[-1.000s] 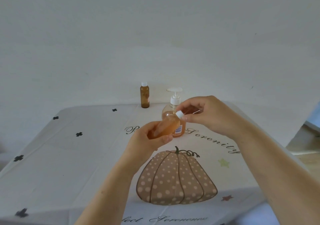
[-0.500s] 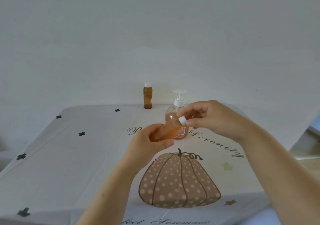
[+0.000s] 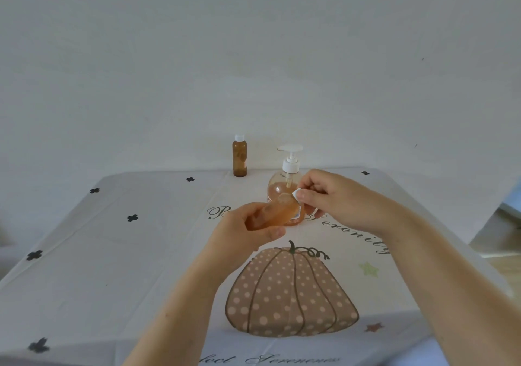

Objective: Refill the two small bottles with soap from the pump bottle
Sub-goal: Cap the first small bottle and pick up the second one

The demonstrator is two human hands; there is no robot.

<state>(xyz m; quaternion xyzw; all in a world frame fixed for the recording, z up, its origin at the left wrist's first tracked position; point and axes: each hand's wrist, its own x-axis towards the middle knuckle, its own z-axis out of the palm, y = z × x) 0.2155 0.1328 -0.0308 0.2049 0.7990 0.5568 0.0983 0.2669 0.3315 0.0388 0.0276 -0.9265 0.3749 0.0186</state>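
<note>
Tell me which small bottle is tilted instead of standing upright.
The pale orange plastic bottle in the left hand is tilted; the dark amber bottle stands upright farther back.

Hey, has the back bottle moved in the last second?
No. The back bottle keeps its place left of the pump bottle, at the far edge of the table.

Worktop cloth [image 3: 141, 252] lying flat, pumpkin print [image 3: 290, 295] sitting below fingers [image 3: 310, 196], black crosses [image 3: 132, 218] dotting left; white wall [image 3: 253, 55] rising beyond.
</note>
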